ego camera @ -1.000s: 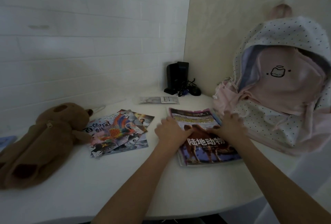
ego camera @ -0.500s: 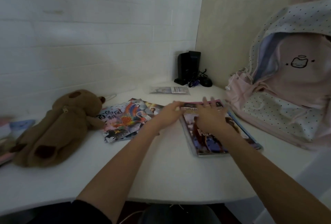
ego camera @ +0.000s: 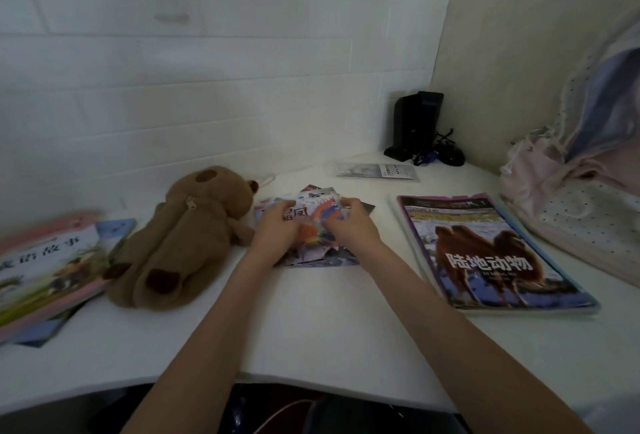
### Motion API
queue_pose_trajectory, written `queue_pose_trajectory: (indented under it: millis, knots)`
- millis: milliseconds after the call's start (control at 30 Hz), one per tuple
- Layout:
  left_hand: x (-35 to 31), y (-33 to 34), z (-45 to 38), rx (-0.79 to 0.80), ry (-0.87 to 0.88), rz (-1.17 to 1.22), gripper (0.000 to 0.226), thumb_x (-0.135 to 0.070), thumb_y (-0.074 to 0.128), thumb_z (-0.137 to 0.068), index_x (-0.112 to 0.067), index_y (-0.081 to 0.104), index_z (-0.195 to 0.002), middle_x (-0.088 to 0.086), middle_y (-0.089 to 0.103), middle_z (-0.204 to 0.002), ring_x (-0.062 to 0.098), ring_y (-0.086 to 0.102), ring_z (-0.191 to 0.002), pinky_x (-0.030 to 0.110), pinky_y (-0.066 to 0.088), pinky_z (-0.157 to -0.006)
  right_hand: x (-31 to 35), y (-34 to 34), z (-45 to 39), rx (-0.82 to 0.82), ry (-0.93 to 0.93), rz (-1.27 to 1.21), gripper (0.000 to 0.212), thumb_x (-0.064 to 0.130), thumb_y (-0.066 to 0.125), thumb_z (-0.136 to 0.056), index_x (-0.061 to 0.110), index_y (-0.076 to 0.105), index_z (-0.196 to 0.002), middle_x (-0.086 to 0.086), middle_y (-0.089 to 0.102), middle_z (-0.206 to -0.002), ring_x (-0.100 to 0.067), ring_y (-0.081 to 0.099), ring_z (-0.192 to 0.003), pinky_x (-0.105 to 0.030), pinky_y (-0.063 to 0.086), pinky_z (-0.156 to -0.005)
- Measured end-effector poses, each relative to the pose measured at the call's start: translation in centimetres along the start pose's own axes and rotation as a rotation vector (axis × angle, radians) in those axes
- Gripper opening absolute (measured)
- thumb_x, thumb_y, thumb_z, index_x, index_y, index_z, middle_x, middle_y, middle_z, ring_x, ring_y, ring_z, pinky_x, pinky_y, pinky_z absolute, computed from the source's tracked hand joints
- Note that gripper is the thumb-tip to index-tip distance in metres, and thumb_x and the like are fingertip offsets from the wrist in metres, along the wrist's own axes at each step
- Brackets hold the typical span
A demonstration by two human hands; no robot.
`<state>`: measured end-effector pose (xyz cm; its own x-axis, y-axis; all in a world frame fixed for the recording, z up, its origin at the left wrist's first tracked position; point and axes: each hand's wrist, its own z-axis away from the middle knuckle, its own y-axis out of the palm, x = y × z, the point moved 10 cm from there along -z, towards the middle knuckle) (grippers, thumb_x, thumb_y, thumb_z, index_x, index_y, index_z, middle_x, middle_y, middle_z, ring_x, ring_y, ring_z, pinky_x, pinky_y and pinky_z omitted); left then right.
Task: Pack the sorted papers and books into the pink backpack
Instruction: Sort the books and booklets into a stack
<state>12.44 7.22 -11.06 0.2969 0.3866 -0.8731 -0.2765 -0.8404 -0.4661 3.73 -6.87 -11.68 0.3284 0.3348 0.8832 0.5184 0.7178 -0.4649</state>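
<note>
beside the plush bear [ego camera: 180, 239], both hands curl onto the loose papers [ego camera: 313, 225]; square their edges before lifting toward the backpack [ego camera: 581, 191].

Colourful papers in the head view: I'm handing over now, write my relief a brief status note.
Left hand and right hand both grip the loose colourful papers mid-table, beside the plush bear.
Camel book lies stacked on the table next to the pink backpack, which is open at right.
More books at far left.
Nothing visibly packed; everything remains.
</note>
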Motion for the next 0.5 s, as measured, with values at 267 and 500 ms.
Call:
queue_pose_trajectory:
  millis: [267,500]
  knots:
    - [0.5,1.1,-0.3,0.191,0.006,0.276,0.067,0.014,0.071,-0.069,-0.013,0.05,-0.127,0.015,0.051,-0.125,0.016,0.056,-0.109,0.017,0.052,-0.078,-1.0,-2.2,-1.3,-0.126,-0.004,-0.102,0.082,0.023,0.083,-0.068,0.018,0.033,-0.133,-0.011,0.045,-0.124,-0.027,0.052,-0.105,-0.035,0.047,-0.091]
    - [0.7,-2.5,-0.4,-0.198,0.028,-0.298,0.053,-0.032,0.061,-0.087,-0.001,0.047,-0.127,0.022,0.055,-0.126,0.035,0.05,-0.118,0.035,0.039,-0.097,-0.7,-6.2,-0.6,-0.321,-0.107,-0.262,0.074,0.002,0.075,-0.076,0.023,0.035,-0.134,0.004,0.058,-0.1,-0.012,0.058,-0.079,-0.027,0.05,-0.068]
